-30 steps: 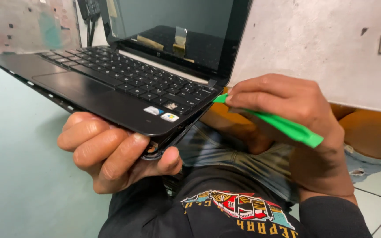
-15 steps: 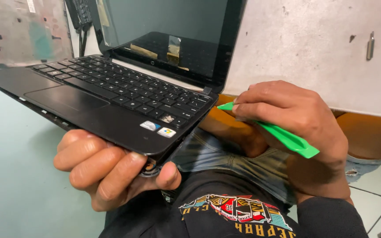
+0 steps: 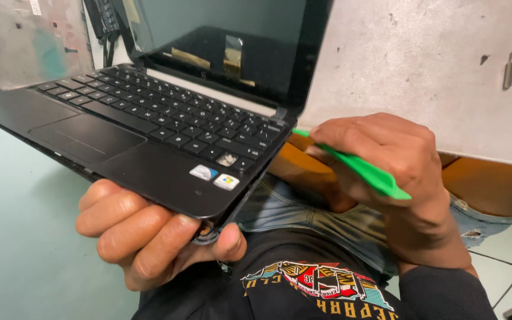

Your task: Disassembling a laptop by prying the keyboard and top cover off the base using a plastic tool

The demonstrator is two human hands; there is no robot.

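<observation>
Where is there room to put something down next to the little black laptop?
The pale green surface, left of the left hand and under the laptop front edge, is bare. The white floor tiles at lower right are bare too. It is crowded by the right hand with its green pry tool.

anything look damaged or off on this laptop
Yes. The laptop shows strips of tape and exposed parts along the bottom of its screen, as if the bezel is missing. The left hand props its front corner, and the right hand holds a green pry tool at the hinge side.
</observation>
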